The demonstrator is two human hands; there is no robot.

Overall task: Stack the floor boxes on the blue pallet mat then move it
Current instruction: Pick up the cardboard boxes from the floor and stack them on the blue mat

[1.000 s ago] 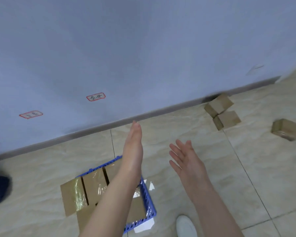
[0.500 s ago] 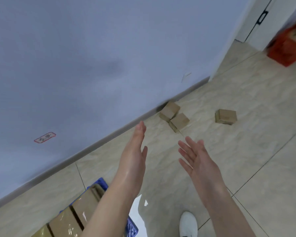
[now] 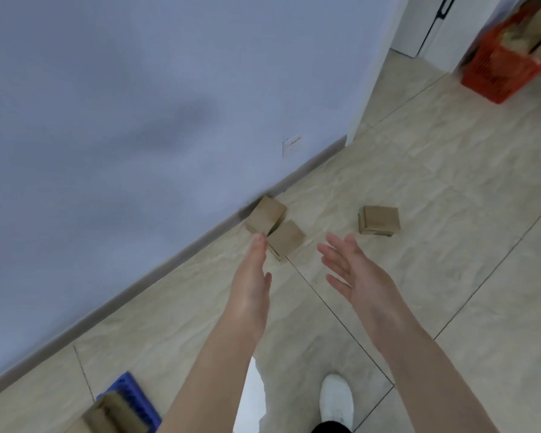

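Head view: both hands are out in front and empty, fingers straight, palms turned toward each other with a gap between them. Just past the fingertips of the left hand [image 3: 250, 276], two cardboard boxes lie touching at the foot of the wall: the wall-side box [image 3: 267, 217] and the nearer box [image 3: 288, 240]. I cannot tell whether the fingertips touch them. A third box [image 3: 378, 220] sits beyond the right hand [image 3: 356, 270], apart from the pair. The blue pallet mat [image 3: 135, 396] is back beside the left forearm and carries cardboard already.

The boxes look small, light and stiff, with matte sides unlikely to slip. Pressing a palm flat on each of two opposite faces should hold one, clear of the corners, which may dent.
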